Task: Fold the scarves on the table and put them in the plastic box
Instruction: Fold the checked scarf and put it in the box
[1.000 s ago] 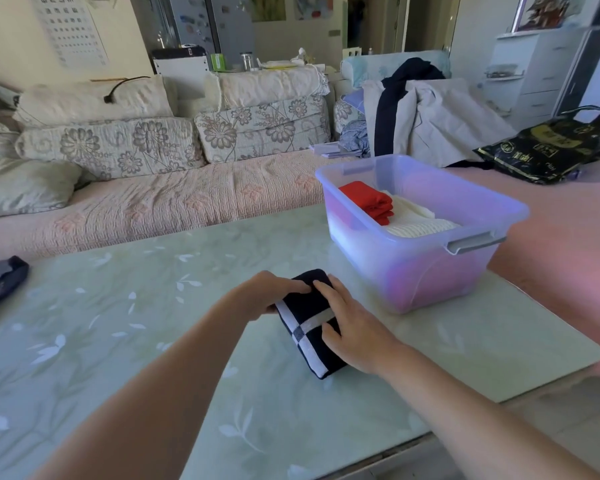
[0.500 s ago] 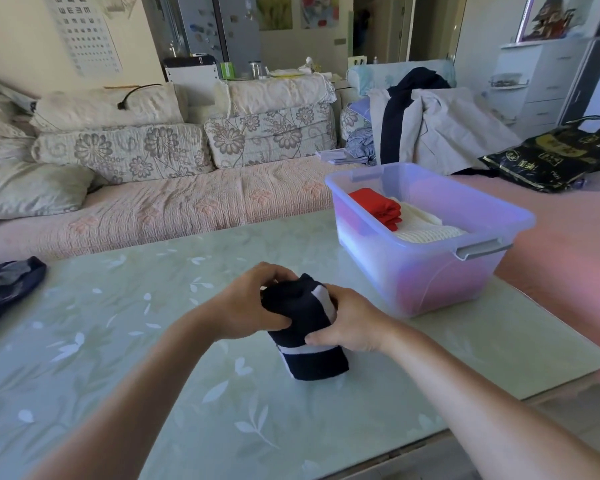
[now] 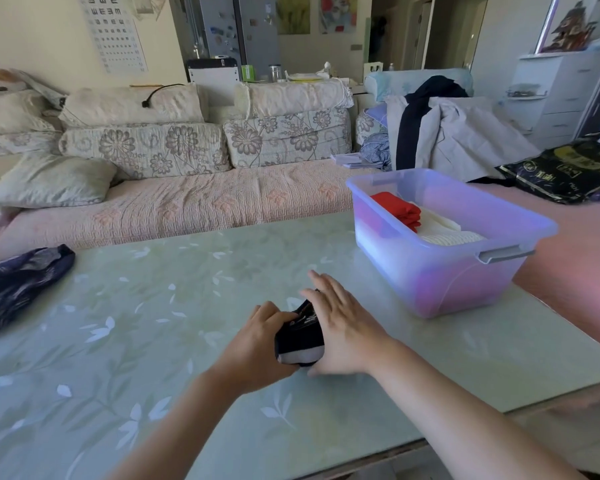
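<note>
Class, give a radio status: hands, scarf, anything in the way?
Left hand grips folded dark scarf. Right hand flat against its side, fingers straight. Nothing between scarf and plastic box.

The folded scarf is black with a white band, the table pale green with white leaves, the plastic box translucent lilac, alongside a red scarf, a cream scarf and a navy scarf with pale print

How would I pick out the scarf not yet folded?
Start at the pale green leaf-patterned table. At its left edge lies a crumpled navy patterned scarf. Unlike the folded black-and-white scarf at the centre, it lies loose and untouched.
</note>
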{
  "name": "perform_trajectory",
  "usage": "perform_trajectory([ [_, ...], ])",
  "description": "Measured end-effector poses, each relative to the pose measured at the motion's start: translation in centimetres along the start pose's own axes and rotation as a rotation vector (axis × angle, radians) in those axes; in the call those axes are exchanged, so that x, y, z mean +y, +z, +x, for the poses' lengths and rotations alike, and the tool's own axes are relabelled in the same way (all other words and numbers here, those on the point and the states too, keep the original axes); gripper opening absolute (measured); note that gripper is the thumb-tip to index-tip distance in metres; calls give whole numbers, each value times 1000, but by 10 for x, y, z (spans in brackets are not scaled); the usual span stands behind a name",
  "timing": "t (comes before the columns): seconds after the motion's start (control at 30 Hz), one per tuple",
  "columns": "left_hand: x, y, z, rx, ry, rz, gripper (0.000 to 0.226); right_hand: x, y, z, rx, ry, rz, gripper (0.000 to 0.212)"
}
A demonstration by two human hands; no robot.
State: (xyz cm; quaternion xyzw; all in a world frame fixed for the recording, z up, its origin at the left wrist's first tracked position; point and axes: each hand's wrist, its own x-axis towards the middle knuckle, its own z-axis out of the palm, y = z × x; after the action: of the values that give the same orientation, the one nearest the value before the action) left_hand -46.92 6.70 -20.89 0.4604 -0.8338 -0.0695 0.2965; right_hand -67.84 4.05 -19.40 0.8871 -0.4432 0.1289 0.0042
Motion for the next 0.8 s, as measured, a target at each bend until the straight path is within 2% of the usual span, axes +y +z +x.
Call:
perform_trajectory([
  [0.07, 2, 2, -6, 31, 56, -1, 63, -4, -4, 1, -73, -37, -161, 148],
  [0.13, 6, 4, -11, 41, 109, 6, 55, -8, -3, 3, -91, -93, -323, 151],
  [0.2, 7, 6, -15, 48, 118, 10, 53, -9, 0, 5, -61, -110, -360, 143],
  [0.3, 7, 4, -17, 43, 70, -8, 60, -12, 0, 6, -43, -84, -236, 102],
  [0.37, 6, 2, -14, 11, 48, 16, 76, -13, -2, 3, -44, -44, -136, 87],
  [0.43, 3, 1, -9, -45, 34, 38, 85, -11, -2, 0, -44, -45, -107, 86],
  [0.6, 2, 3, -8, -96, 46, -37, 79, -8, 6, -8, -123, -3, -72, 94],
  [0.8, 12, -7, -8, -61, 29, -135, 67, -8, -3, -23, -103, 48, 78, 76],
])
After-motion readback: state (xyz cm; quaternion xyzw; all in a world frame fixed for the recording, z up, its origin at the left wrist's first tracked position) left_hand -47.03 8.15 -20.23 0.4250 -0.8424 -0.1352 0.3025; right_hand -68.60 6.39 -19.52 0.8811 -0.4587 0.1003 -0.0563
